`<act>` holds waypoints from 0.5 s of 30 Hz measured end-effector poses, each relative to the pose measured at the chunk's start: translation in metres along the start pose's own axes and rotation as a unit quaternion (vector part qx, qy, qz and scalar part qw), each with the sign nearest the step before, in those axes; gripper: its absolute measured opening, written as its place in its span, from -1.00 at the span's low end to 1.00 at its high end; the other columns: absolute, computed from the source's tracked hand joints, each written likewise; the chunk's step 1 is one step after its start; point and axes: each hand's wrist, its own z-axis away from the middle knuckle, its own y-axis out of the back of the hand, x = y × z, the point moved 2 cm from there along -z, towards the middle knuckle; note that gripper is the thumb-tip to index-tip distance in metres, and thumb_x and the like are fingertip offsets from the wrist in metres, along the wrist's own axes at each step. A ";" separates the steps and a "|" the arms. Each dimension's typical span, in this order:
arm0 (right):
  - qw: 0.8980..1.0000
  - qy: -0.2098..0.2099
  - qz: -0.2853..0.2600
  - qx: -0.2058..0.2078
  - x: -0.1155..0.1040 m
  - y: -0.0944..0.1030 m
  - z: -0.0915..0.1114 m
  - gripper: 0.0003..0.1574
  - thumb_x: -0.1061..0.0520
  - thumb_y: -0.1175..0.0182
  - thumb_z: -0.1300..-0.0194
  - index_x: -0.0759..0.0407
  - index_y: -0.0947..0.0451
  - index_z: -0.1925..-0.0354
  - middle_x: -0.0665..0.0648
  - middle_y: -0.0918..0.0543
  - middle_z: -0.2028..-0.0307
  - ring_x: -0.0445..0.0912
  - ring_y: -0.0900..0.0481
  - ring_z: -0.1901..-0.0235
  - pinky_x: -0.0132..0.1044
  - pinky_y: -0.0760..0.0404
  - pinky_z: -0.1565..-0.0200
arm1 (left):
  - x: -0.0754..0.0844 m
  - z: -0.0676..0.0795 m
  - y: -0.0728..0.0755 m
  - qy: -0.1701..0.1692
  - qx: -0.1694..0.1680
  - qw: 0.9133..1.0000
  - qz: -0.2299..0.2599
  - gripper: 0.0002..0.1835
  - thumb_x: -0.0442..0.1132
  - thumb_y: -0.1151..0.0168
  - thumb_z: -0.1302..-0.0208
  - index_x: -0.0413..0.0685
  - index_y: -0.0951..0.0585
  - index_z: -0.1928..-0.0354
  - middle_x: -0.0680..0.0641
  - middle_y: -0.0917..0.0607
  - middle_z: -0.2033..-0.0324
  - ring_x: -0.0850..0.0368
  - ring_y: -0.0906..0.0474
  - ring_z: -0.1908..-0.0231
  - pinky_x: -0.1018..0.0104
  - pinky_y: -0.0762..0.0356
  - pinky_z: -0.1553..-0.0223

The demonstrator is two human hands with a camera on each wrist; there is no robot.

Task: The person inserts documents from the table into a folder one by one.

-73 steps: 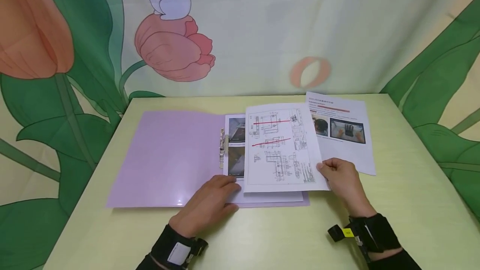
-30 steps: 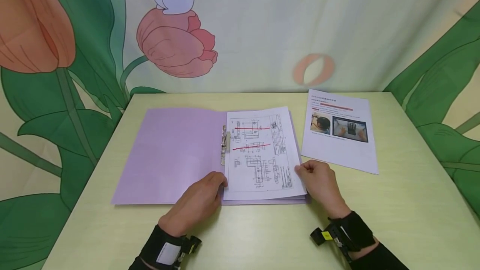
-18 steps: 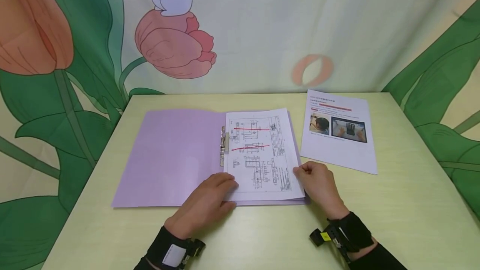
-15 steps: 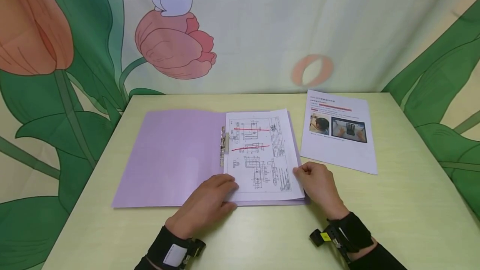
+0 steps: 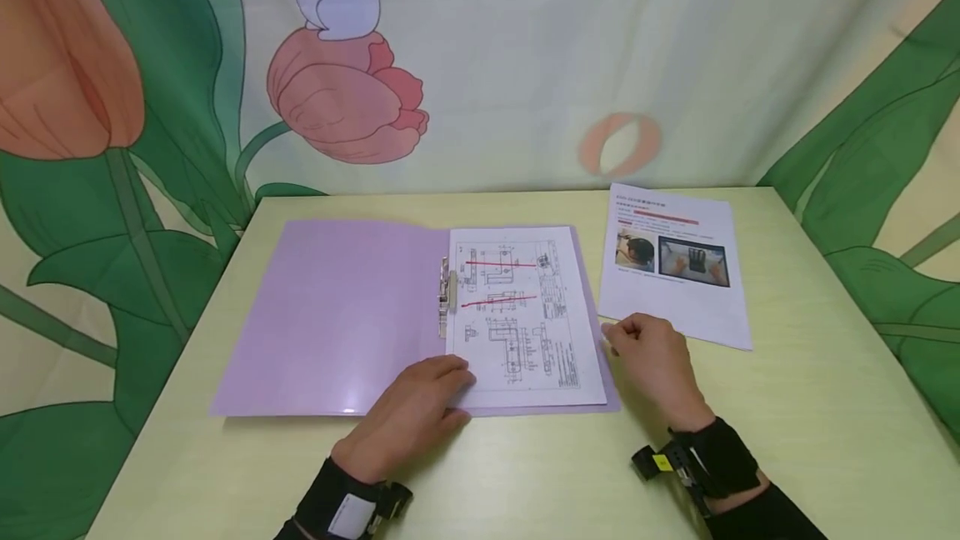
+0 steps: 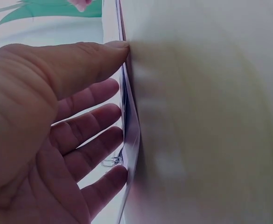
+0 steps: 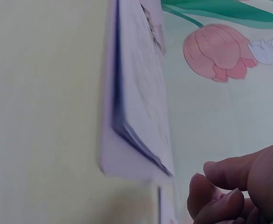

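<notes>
Head view: left hand (image 5: pixel 408 411), fingers extended and slightly apart, across the near left corner of a red-marked technical drawing (image 5: pixel 525 315). Right hand (image 5: pixel 660 365), fingers curled, thumb seemingly against forefinger, just beside the right edge of an open lilac folder (image 5: pixel 330 315). Drawing inside it, right of the metal clip (image 5: pixel 452 292). Farther off, photo-printed sheet (image 5: pixel 675 302), then tulip-print curtain (image 5: pixel 510 65).
</notes>
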 end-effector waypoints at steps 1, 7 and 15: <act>1.000 0.007 0.004 0.011 0.002 0.006 -0.002 -0.66 -0.02 -0.15 -0.36 0.23 -0.61 0.35 0.16 -0.62 0.52 -0.02 -0.43 0.59 -0.25 -0.34 0.57 | 0.000 -0.001 -0.001 -0.004 0.002 1.000 -0.003 -0.55 -0.10 -0.36 -0.16 -0.07 -0.59 -0.08 -0.06 -0.60 -0.10 0.05 -0.45 -0.12 0.14 -0.44 -0.19; 0.993 0.043 0.046 0.095 0.018 0.041 -0.016 -0.67 -0.01 -0.15 -0.37 0.23 -0.63 0.33 0.16 -0.60 0.55 -0.02 -0.42 0.60 -0.23 -0.33 0.57 | 0.002 -0.002 -0.002 -0.019 0.015 1.000 -0.005 -0.57 -0.12 -0.39 -0.12 -0.08 -0.60 -0.03 -0.03 -0.62 -0.03 0.07 -0.47 -0.07 0.17 -0.47 -0.13; 0.986 -0.017 0.130 0.107 0.058 0.072 -0.040 -0.60 -0.03 -0.08 -0.39 0.32 -0.60 0.25 0.32 -0.67 0.38 0.17 -0.54 0.43 -0.12 -0.36 0.52 | 0.001 -0.001 -0.001 -0.012 0.022 1.000 0.001 -0.55 -0.12 -0.43 -0.07 -0.07 -0.61 -0.02 -0.02 -0.61 -0.04 0.08 -0.47 -0.08 0.17 -0.48 -0.11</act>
